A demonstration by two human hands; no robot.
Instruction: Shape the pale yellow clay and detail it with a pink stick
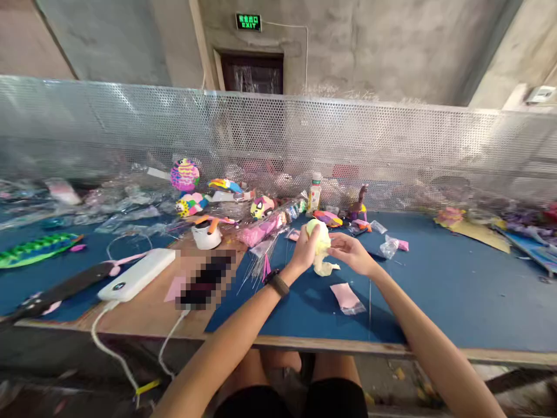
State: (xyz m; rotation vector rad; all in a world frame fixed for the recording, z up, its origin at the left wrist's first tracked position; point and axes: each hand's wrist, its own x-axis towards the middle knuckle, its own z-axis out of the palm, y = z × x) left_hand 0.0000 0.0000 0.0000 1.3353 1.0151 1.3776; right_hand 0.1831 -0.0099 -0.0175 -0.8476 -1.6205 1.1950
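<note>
Though half-hidden, yellow piece [321, 233] seemingly upright.

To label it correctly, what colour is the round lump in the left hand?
The lump is pale yellow; head view.

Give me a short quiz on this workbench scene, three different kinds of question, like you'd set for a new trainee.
1. Multiple choice. What colour is the rounded lump that the left hand grips?
A) Dark red
B) Pale yellow
C) Black

2. True or false. The bottle stands upright behind the two hands.

3. Fill in the missing English word. The lit green sign above the dark doorway reads "____".

Key: 1. B; 2. True; 3. EXIT
</note>
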